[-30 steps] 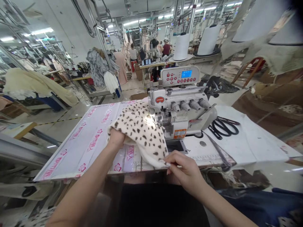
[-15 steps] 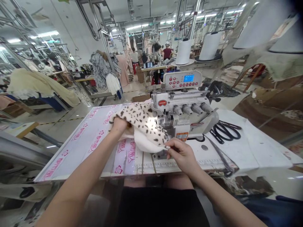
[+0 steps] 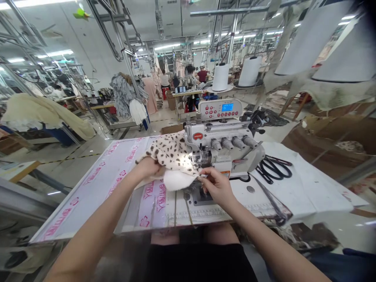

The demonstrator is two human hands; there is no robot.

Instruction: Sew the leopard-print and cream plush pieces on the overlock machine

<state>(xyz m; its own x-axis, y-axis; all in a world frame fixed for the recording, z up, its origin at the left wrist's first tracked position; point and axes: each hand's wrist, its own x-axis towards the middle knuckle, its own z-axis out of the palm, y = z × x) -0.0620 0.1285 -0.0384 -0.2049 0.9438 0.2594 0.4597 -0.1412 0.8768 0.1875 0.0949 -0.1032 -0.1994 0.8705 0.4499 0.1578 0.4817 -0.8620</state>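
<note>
A cream fabric piece with dark leopard spots (image 3: 170, 154) lies on the sewing table (image 3: 96, 188), its far part beside the needle area of a white overlock sewing machine (image 3: 226, 143). My left hand (image 3: 148, 168) grips the fabric's left side with closed fingers. My right hand (image 3: 214, 184) pinches the fabric's near edge just in front of the presser foot. The fabric's cream underside (image 3: 179, 181) shows folded between my hands.
Black scissors (image 3: 272, 168) lie on the table right of the machine. Two white thread cones (image 3: 220, 76) stand behind it. Clear plastic with pink print covers the table's left part. Other workstations, hanging garments and people fill the factory floor behind.
Both hands have moved forward toward the machine, feeding the spotted fabric away from me. The right hand went from the table's near edge up to the presser foot.
</note>
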